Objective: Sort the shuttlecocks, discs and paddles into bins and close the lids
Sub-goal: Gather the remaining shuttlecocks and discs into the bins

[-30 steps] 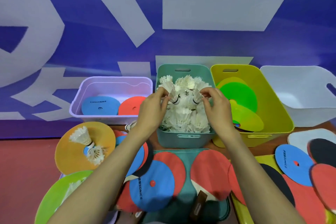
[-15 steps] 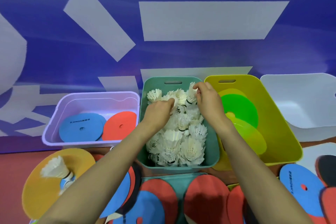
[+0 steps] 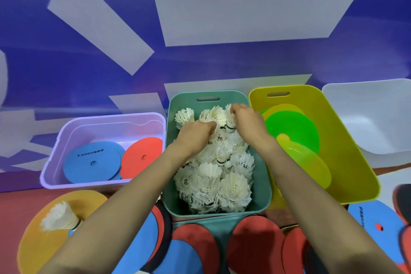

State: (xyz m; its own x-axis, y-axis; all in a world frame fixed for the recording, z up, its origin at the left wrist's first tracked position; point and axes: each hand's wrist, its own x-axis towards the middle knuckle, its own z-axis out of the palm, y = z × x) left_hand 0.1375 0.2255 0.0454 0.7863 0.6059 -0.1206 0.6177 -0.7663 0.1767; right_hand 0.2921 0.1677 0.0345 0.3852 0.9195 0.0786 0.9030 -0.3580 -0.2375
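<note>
My left hand (image 3: 195,133) and right hand (image 3: 246,122) dig into the shuttlecocks (image 3: 213,173) heaped in the teal bin (image 3: 171,196). Fingers curl under the feathers, out of sight; I cannot tell whether either hand holds one.

Black brand lettering runs across a blue disc (image 3: 92,162) lying in the lilac bin (image 3: 53,158) — it appears upside down from this view, and reads roughly as "SONICE", followed by a few small characters too tiny to make out. A second blue disc (image 3: 375,227) at the lower right edge carries similar black print — blurred and unreadable.
</note>
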